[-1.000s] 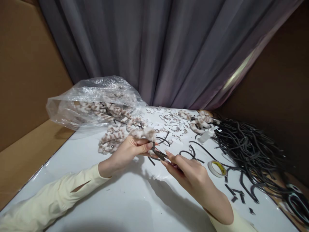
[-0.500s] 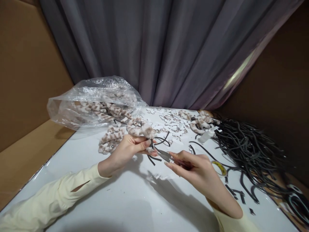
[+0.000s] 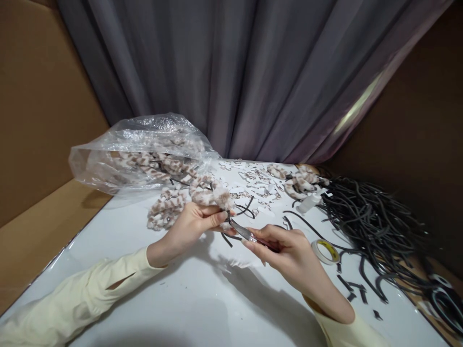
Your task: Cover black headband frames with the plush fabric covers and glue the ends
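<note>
My left hand (image 3: 207, 220) pinches the end of a furry brown-and-white plush piece (image 3: 213, 196), with a short dark cord end poking out by my fingertips. My right hand (image 3: 284, 246) is closed around a pair of pliers (image 3: 243, 231), their silver jaws pointing left. The tips of the jaws meet the dark end beside my left thumb; fingers partly cover the contact. Just behind my left hand lies another plush piece (image 3: 164, 209) with a small shiny round bit on it. Loose black cords (image 3: 246, 208) lie on the table past the pliers.
A clear plastic bag (image 3: 144, 140) with more plush pieces stands back left. Small metal bits (image 3: 258, 180) are scattered at the back. On the right are a white bottle (image 3: 308, 203), a tape roll (image 3: 327, 252), a heap of black cords (image 3: 372, 226) and scissors (image 3: 446, 301).
The plier jaws have come together, and my right hand has shifted slightly left toward my left hand. My left hand stays nearly still, holding the plush piece.
</note>
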Available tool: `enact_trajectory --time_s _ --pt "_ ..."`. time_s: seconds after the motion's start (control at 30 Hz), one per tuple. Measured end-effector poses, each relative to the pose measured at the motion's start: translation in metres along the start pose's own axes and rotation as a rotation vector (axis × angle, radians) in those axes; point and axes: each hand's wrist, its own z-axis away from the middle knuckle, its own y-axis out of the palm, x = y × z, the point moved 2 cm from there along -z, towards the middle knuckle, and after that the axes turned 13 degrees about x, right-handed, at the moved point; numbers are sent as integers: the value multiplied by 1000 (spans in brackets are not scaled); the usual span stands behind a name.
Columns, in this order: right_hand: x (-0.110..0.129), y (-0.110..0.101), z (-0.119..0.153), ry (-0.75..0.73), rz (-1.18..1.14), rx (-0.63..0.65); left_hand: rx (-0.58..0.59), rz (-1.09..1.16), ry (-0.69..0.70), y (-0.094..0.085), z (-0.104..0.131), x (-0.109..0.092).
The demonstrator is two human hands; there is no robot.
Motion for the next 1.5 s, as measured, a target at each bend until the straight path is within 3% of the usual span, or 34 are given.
enact_trajectory --time_s 0.4,0.57,0.97,1.37,1.5 --pt "-1 3 0 33 19 -1 -6 3 4 3 0 1" --pt "1 7 0 -43 143 -51 -62 42 -4 4 -1 3" --pt "4 11 -2 -120 258 -28 -45 89 -70 0 -3 15" --pt "9 30 -9 -108 215 -124 -221 -48 54 5 1 14" --pt "9 31 -10 -27 175 -121 -198 -46 64 0 -1 15"
